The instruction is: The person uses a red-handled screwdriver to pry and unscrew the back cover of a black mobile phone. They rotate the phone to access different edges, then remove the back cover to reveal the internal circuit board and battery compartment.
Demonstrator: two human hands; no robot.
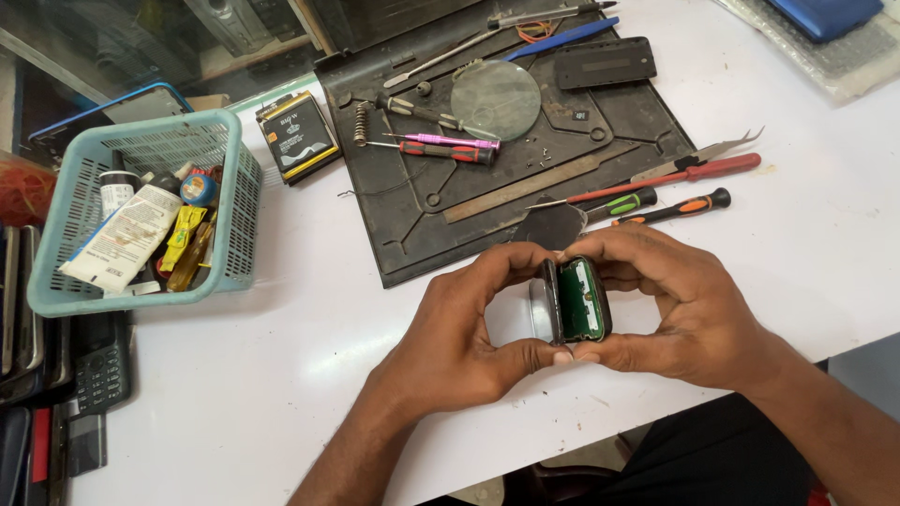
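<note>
Both my hands hold a small opened phone [572,301] on edge above the white table [281,375]; its green circuit board faces right and a dark cover stands against its left side. My left hand [469,337] pinches it from the left, thumb at the bottom and fingers over the top. My right hand [675,305] grips it from the right with curled fingers.
A black work mat [609,122] behind the hands carries screwdrivers [450,148], a round lens [496,99], a spring and a dark cover. More screwdrivers [675,178] lie at its right edge. A teal basket [230,215] with tubes stands left, near a battery [297,136] and old phones [98,365].
</note>
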